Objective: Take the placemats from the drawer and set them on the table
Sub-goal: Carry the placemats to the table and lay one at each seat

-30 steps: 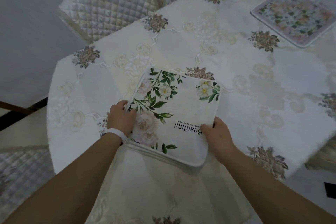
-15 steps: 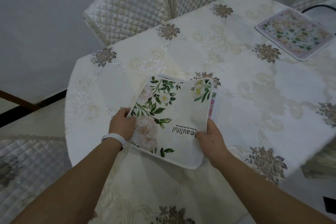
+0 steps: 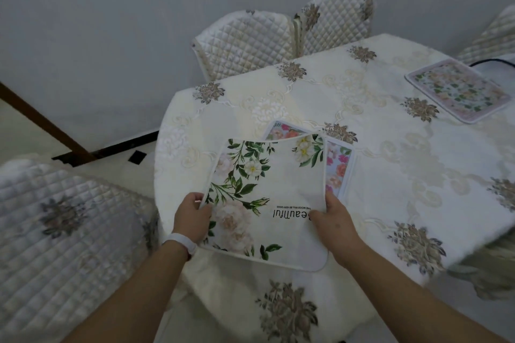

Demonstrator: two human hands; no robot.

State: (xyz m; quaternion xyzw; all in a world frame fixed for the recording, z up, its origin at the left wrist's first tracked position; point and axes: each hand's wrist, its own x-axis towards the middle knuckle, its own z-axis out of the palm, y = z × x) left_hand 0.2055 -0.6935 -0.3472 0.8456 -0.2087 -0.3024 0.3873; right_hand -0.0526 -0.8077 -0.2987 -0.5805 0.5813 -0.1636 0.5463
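**Pinched on both sides**

My left grip (image 3: 192, 217) and right grip (image 3: 333, 221) pinch opposite edges of the leaf-print placemat (image 3: 267, 203) at the near rim of the bench (image 3: 404, 175). The pink-flowered placemat (image 3: 338, 168) lies beneath, offset away and toward my right grip.

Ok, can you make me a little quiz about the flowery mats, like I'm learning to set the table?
1. The left hand and right hand are in view. Which hold the white fabric placemat with green leaves? A) left only B) right only C) both
2. True or false: the pink-flowered fabric placemat lies on top of the white one.
3. Fill in: the pale floral rectangular placemat at the far right lies flat on the cream embroidered ____.

Key
1. C
2. False: it lies partly beneath it.
3. tablecloth
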